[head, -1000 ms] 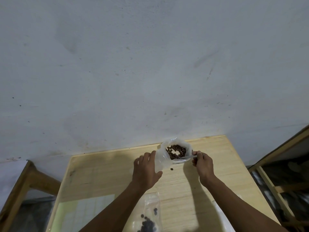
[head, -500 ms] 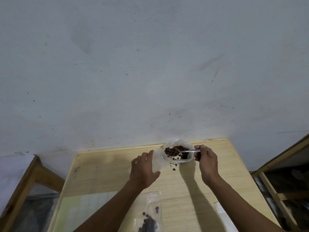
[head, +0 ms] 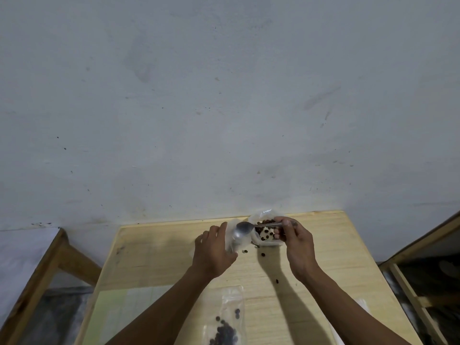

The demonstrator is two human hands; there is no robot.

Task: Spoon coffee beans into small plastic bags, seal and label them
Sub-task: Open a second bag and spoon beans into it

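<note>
Left hand (head: pixel 214 252) gripping a small clear bag (head: pixel 232 239) above the table (head: pixel 323 250), right hand (head: pixel 296 245) pinching a spoon (head: pixel 242 229) at its mouth, container of coffee beans (head: pixel 265 232) just beside, filled bag (head: pixel 225 327) nearer.

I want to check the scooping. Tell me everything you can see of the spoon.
The spoon looks like grey metal, with an oval bowl and a thin straight handle. It lies roughly level above the table, handle pointing right. The right hand pinches the handle's end. The bowl looks empty and sits at the small clear bag gripped by the left hand; the handle crosses over the container of beans.
</note>
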